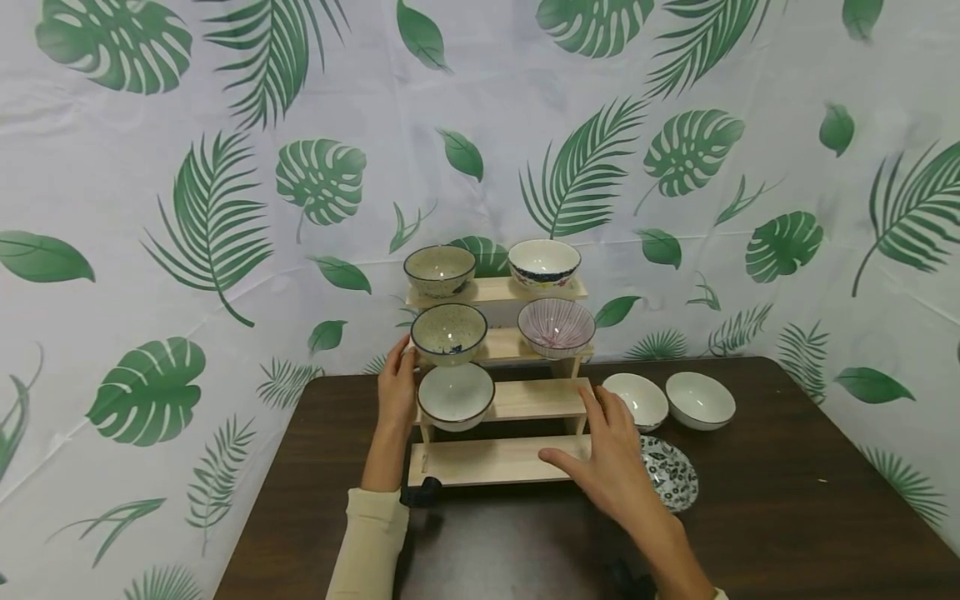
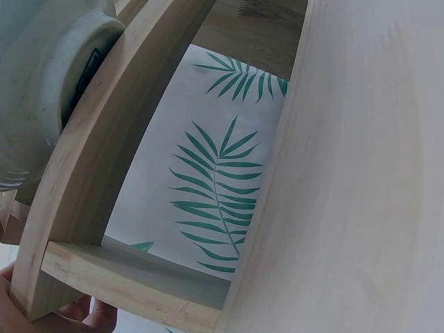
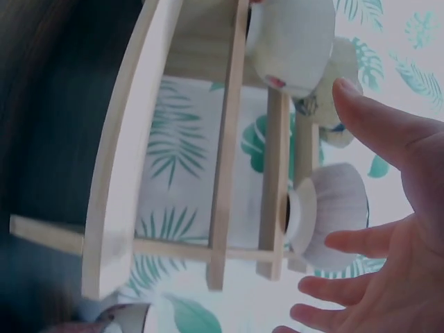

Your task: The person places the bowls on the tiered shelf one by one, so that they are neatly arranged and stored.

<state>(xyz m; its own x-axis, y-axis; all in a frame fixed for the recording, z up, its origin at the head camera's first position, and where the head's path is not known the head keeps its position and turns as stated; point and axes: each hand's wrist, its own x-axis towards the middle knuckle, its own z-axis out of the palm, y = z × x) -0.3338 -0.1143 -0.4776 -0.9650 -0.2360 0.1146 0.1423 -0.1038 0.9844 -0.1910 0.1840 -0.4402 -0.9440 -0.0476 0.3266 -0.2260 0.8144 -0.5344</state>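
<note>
A stepped wooden display rack (image 1: 498, 461) bears bowls on its upper three tiers. My left hand (image 1: 396, 386) is at the rack's left side; in the left wrist view its fingers (image 2: 104, 316) and thumb grip the end of a shelf. Beside that hand are a speckled green bowl (image 1: 448, 333) and, one tier lower, a white brown-rimmed bowl (image 1: 456, 396). My right hand (image 1: 613, 454), fingers spread and holding nothing, hovers before the rack's right end. Above it sits a purple-striped bowl (image 1: 557, 327).
The top tier holds a speckled bowl (image 1: 439, 271) and a white dark-patterned bowl (image 1: 544, 263). Right of the rack, two white bowls (image 1: 701, 401) and a black-and-white floral dish (image 1: 670, 473) stand on the dark table (image 1: 787, 500). A leaf-print cloth (image 1: 480, 100) hangs behind.
</note>
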